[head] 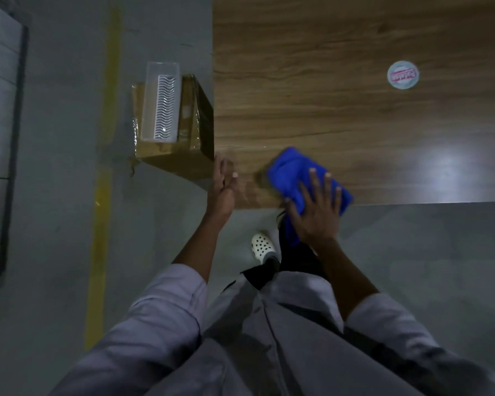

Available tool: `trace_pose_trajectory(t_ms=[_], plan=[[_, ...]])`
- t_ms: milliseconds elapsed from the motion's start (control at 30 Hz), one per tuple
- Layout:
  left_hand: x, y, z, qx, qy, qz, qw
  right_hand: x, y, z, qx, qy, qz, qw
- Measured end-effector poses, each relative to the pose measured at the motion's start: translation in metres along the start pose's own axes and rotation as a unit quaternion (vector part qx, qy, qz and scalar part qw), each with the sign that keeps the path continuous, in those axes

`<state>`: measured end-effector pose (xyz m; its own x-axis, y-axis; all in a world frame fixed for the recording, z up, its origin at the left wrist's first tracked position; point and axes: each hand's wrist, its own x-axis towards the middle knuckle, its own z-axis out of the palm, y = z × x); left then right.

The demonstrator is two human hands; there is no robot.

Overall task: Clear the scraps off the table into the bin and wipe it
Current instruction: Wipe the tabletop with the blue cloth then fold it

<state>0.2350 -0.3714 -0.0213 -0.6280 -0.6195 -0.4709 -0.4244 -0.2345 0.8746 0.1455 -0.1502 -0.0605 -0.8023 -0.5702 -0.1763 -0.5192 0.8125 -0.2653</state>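
Cloth sat under the flat, spread fingers of the right hand at the table edge. Left hand was open too, box just past its fingertips.

Wooden table bears a blue cloth and round sticker

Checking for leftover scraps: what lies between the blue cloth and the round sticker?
In the head view, only bare wooden table lies between the blue cloth and the round sticker; no scraps show there.
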Motion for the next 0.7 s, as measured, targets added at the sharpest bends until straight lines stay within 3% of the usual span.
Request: trace_pose_trajectory(t_ms=[100,233,367,467,600,700], plan=[[0.001,-0.001,0.000,0.004,-0.006,-0.014,1.000,0.031,0.040,-0.023,-0.004,-0.028,0.103,0.994],[0.001,0.003,0.005,0.031,0.017,-0.021,0.999,0.086,-0.001,-0.027,0.049,-0.013,0.203,0.978],[0.000,0.001,0.007,0.045,0.028,-0.024,0.998,0.081,-0.068,0.001,0.021,-0.051,0.018,0.998],[-0.001,-0.004,0.008,0.156,0.032,-0.014,0.987,0.041,-0.072,0.013,0.004,-0.057,-0.089,0.994],[0.001,-0.010,0.022,0.353,0.030,0.084,0.931,0.026,-0.009,-0.001,0.022,-0.030,-0.031,0.999],[0.013,-0.002,0.034,0.394,0.004,0.112,0.912,0.058,0.040,-0.026,0.033,-0.049,0.063,0.996]])
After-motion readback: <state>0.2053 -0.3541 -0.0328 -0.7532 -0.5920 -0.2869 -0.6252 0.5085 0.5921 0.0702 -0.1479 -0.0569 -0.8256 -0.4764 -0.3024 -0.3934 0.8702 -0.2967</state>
